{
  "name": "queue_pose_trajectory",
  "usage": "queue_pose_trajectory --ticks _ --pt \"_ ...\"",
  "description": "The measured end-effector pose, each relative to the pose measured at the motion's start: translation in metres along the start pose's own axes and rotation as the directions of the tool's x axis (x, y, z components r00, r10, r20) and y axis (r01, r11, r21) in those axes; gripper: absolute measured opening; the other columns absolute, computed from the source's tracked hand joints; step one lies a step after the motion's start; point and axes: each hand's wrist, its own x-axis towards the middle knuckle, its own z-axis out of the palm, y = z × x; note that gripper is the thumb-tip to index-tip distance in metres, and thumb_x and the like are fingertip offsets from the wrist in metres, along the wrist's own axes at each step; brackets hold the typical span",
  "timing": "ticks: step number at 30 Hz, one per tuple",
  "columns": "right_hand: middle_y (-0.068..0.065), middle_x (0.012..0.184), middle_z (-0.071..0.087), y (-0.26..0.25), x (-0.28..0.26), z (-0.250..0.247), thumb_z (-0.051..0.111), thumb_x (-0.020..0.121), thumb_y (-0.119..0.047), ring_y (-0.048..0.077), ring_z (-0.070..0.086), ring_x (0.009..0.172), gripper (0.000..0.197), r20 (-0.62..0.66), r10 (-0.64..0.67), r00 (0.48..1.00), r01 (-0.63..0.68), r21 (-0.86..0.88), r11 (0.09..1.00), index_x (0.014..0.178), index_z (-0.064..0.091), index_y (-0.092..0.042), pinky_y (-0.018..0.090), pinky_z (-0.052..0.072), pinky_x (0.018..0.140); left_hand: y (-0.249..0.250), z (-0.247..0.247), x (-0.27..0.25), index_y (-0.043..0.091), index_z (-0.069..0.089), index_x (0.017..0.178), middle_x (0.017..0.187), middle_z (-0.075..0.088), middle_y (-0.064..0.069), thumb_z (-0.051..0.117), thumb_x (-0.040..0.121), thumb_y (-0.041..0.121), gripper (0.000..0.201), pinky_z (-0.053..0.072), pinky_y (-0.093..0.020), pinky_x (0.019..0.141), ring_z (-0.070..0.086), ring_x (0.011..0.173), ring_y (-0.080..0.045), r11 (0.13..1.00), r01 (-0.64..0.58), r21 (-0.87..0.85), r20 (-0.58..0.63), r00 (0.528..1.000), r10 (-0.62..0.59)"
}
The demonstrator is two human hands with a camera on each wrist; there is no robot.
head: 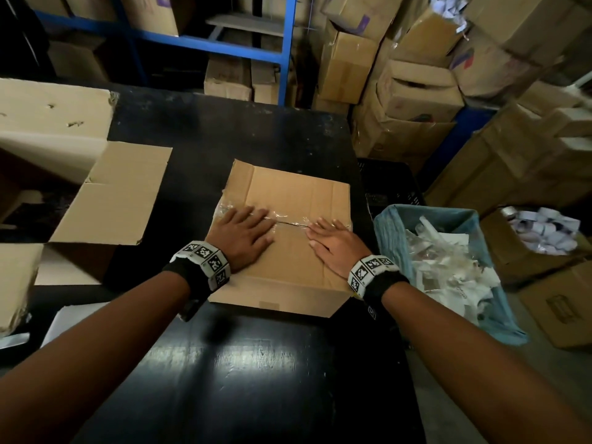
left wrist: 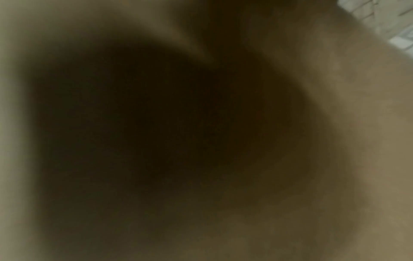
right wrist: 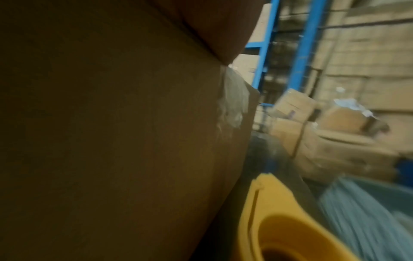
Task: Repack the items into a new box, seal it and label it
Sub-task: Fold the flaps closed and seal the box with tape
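A closed cardboard box (head: 288, 193) lies on the black table (head: 243, 363) in the head view. Clear tape (head: 288, 221) runs along its centre seam. My left hand (head: 245, 233) lies flat on the left half of the lid, fingers straight over the tape. My right hand (head: 333, 246) lies flat on the right half, fingers spread toward the seam. The left wrist view is dark and blurred against cardboard. In the right wrist view the box side (right wrist: 111, 141) fills the left, with crinkled tape (right wrist: 232, 106) at its edge and a yellow tape roll (right wrist: 279, 226) beside it.
An open, larger cardboard box (head: 105, 200) stands at the table's left. A blue-lined bin (head: 442, 270) of paper and plastic scraps sits just right of the table. Stacked cartons (head: 416, 91) and blue shelving (head: 285, 49) fill the back and right.
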Motion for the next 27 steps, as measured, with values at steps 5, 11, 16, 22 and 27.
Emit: queue_pose_trajectory --ticks 5,11,16,22,27 --pt "0.010 0.136 0.057 0.000 -0.004 0.004 0.048 0.097 -0.030 0.031 0.041 0.135 0.033 -0.275 0.142 0.951 -0.103 0.150 0.983 0.116 0.070 -0.014 0.040 0.020 0.115 -0.031 0.003 -0.006 0.032 0.015 0.149 0.160 0.001 -0.004 0.017 0.097 0.050 0.055 0.008 -0.051 0.118 -0.003 0.147 -0.028 0.946 0.259 -0.196 -0.029 0.963 -0.269" --pt "0.012 0.162 0.006 -0.010 -0.002 -0.005 0.031 0.105 -0.024 0.029 0.004 0.149 0.043 -0.050 0.523 0.851 -0.464 0.397 0.792 0.146 0.037 -0.020 0.031 0.012 0.116 -0.029 -0.005 -0.006 0.011 0.008 0.151 0.160 0.001 -0.007 0.033 0.100 0.036 0.062 0.019 -0.043 0.115 0.021 0.143 -0.028 0.761 0.326 -0.561 -0.008 0.917 -0.399" --pt "0.010 0.159 0.022 -0.015 -0.007 -0.011 0.028 0.104 -0.034 0.030 0.035 0.139 0.050 0.072 0.639 0.766 -0.567 0.544 0.619 0.153 0.019 -0.027 0.034 0.030 0.110 -0.027 -0.006 -0.005 0.012 0.014 0.149 0.160 0.006 -0.005 0.035 0.099 0.034 0.059 0.027 -0.046 0.111 0.031 0.139 -0.031 0.759 0.349 -0.550 -0.017 0.904 -0.428" --pt "0.016 0.133 0.055 -0.021 -0.012 -0.019 0.030 0.102 -0.043 0.031 0.059 0.112 0.057 0.077 0.737 0.671 -0.639 0.563 0.523 0.154 0.013 -0.026 0.030 0.041 0.079 -0.029 -0.005 -0.008 0.025 0.015 0.151 0.141 0.043 -0.024 0.029 0.099 0.043 0.057 0.035 -0.046 0.104 0.048 0.121 -0.044 0.680 0.435 -0.590 0.029 0.854 -0.520" --pt "0.026 0.120 0.060 -0.021 -0.009 -0.015 0.032 0.102 -0.039 0.037 0.058 0.109 0.054 -0.028 0.762 0.648 -0.654 0.492 0.574 0.151 0.027 -0.017 0.033 0.043 0.080 -0.025 -0.011 -0.010 0.009 0.042 0.135 0.124 0.056 -0.028 0.027 0.101 0.039 0.048 0.040 -0.044 0.095 0.052 0.113 -0.046 0.541 0.516 -0.664 0.074 0.765 -0.639"
